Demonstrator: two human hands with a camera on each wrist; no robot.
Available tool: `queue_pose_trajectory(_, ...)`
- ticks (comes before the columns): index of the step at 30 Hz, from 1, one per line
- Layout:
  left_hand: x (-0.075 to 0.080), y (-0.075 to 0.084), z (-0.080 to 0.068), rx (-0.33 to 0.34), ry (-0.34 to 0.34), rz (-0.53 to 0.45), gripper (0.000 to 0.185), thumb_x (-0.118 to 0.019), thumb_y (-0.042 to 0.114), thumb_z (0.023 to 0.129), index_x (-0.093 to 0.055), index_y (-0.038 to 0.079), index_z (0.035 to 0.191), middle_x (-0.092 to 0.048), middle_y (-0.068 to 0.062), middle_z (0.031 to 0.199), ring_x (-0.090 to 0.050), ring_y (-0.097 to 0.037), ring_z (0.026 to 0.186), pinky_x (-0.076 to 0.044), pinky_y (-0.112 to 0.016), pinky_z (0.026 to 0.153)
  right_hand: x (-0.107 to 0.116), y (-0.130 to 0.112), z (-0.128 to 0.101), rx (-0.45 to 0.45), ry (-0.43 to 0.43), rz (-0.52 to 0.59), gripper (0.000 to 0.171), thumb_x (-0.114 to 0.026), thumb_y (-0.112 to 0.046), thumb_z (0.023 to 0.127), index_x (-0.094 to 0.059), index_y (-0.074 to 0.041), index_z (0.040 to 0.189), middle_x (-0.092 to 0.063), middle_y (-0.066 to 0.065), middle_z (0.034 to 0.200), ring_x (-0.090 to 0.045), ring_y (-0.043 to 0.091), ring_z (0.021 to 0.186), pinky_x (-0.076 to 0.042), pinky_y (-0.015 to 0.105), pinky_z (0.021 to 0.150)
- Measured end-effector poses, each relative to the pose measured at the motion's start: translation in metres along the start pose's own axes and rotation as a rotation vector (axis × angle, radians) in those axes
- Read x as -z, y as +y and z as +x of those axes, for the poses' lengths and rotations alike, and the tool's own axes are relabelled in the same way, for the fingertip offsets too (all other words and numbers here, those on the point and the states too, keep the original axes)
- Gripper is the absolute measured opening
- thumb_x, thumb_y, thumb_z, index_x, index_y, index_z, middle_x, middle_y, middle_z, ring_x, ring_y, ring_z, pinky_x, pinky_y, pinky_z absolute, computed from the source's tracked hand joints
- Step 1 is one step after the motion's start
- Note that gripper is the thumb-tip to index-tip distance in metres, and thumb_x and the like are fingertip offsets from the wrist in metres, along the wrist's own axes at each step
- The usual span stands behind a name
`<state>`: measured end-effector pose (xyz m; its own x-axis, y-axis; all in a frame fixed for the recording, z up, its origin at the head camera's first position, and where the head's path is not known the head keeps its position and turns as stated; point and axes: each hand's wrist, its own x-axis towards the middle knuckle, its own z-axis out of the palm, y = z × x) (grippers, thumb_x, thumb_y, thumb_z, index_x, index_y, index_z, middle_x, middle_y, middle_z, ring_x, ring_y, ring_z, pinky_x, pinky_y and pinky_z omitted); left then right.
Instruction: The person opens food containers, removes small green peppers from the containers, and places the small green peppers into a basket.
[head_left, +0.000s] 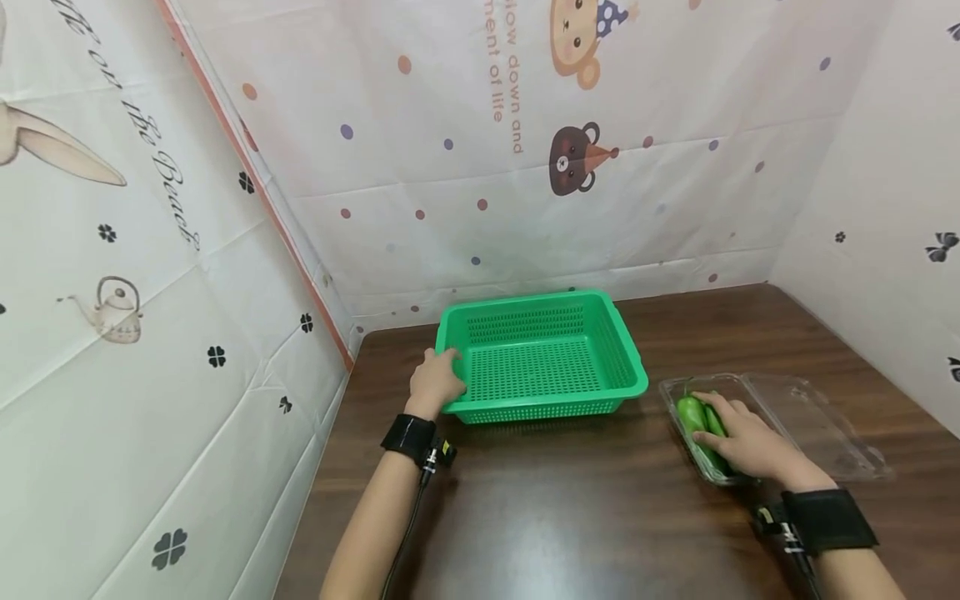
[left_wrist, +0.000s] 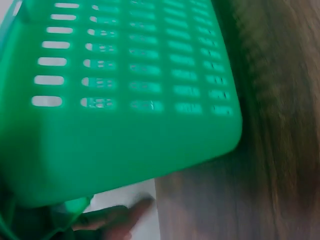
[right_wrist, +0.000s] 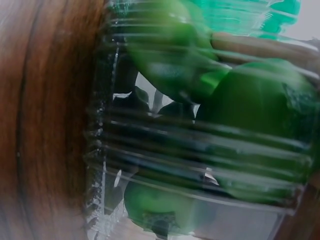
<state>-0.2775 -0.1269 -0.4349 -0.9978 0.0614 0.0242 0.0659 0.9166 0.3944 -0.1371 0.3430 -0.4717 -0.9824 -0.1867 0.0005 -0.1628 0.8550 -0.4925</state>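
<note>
My left hand [head_left: 435,383] grips the left rim of a green plastic basket [head_left: 540,408], which has slotted walls and nothing inside. In the left wrist view the basket's outer wall [left_wrist: 110,140] fills most of the picture, with blurred fingers low at the rim. On the right, my right hand [head_left: 750,442] reaches into an open clear plastic box [head_left: 671,396]. Its thumb and fingers close around a green pepper [head_left: 692,414]. Several glossy green peppers [right_wrist: 255,110] show through the box wall in the right wrist view; the palm covers part of the contents.
The box's clear lid [head_left: 810,417] lies folded back to the right. All stands on a dark wooden table [head_left: 540,500]. Printed cloth walls [head_left: 420,167] rise behind and at both sides. Cables run from black wrist straps [head_left: 828,521] along the forearms.
</note>
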Motion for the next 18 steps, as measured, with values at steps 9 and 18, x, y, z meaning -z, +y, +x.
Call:
queue_pose_trajectory(9,0.0009,0.0045,-0.0009,0.009,0.000,0.051,0.029,-0.071,0.012,0.089,-0.073,0.010,0.117,-0.058,-0.023,0.125,-0.058,-0.030,0.086,-0.051,-0.041,0.071,0.0038,-0.0014,0.0001,0.004,-0.003,0.009,0.075,-0.066,-0.038,0.098,-0.033,0.001,0.153,-0.047,0.037,0.125,-0.057,0.034,0.093,-0.045,0.043,0.068)
queue_pose_trajectory(18,-0.0047,0.0035,-0.0018,-0.009,0.057,0.135,0.033,-0.069,0.025,0.092,-0.070,0.016,0.124,-0.043,-0.022,0.141,-0.053,-0.037,0.107,-0.049,-0.050,0.083,0.0011,0.0012,-0.0026,0.013,0.011,0.005,0.075,-0.066,-0.039,0.098,-0.034,0.001,0.152,-0.045,0.040,0.129,-0.058,0.049,0.103,-0.050,0.053,0.072)
